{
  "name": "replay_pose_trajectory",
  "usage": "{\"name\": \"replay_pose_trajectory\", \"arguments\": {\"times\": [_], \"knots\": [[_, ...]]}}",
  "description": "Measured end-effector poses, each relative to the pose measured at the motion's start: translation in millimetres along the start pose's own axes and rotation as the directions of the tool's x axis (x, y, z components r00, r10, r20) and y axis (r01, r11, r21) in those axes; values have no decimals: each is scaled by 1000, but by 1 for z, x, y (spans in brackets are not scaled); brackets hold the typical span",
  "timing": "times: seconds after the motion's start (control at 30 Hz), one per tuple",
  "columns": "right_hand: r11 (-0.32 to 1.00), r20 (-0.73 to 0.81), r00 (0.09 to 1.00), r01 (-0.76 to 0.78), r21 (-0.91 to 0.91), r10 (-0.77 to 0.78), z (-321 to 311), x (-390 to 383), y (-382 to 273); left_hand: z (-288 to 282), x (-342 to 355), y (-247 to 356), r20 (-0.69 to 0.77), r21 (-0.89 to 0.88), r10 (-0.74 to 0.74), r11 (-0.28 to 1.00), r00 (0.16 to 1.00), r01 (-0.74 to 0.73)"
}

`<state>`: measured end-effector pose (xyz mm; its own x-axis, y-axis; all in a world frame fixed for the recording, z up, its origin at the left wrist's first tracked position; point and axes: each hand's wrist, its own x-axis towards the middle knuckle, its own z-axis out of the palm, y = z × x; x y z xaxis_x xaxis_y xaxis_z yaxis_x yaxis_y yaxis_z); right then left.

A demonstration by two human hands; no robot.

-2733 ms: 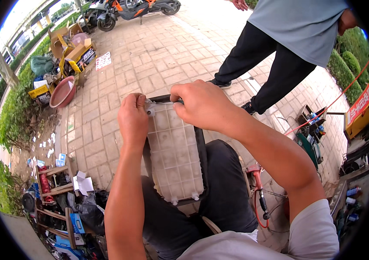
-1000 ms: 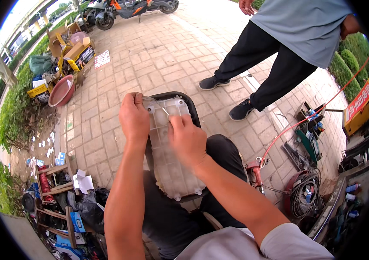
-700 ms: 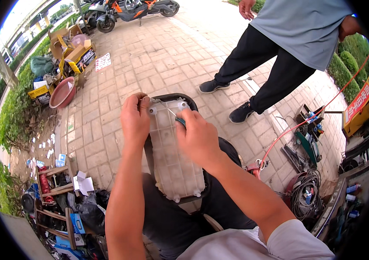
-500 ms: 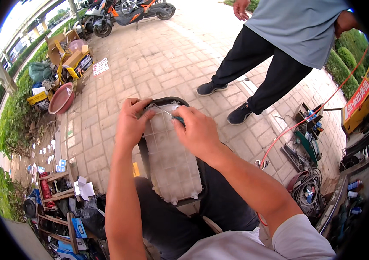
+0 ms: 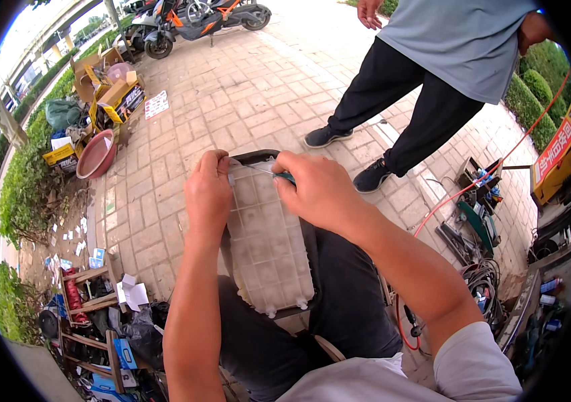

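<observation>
A cloudy, translucent plastic panel (image 5: 268,234) with a moulded grid lies in a long black casing (image 5: 307,248), which rests on my thighs. My left hand (image 5: 207,194) is closed on the casing's far left corner, fingers curled over the edge. A thin-shafted screwdriver (image 5: 287,177) with a dark green handle is gripped in my right hand (image 5: 322,191). Its shaft points left across the panel's far end, toward my left fingertips. Where exactly the tip touches is too small to make out. Small clear tabs stick out at the panel's near end.
A person (image 5: 426,87) in dark trousers stands ahead on the right. Rightward lie a red hose (image 5: 433,213), coiled cable (image 5: 483,288) and tools. On the left are a reddish basin (image 5: 96,154), cardboard boxes (image 5: 121,94) and a wooden rack (image 5: 88,305). A motorcycle (image 5: 211,20) stands far off.
My right hand has shifted right and slightly away from me with the screwdriver. The left fingers have drawn together at the corner, and the left thumb has pulled back off the panel.
</observation>
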<state>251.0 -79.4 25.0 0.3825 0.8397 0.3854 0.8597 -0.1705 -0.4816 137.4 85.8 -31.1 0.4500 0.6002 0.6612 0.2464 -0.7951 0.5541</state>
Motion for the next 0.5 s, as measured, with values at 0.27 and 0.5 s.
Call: {"name": "replay_pose_trajectory", "arguments": {"times": [0.27,0.5], "knots": [[999,208,978,39,-27,-33,-38,30,-17,-2,6,4,58,29,-152,988,987,150],[993,193,981,45,-113,-22,-20,28,-13,-1,6,4,53,38,-159,987,986,157]]}}
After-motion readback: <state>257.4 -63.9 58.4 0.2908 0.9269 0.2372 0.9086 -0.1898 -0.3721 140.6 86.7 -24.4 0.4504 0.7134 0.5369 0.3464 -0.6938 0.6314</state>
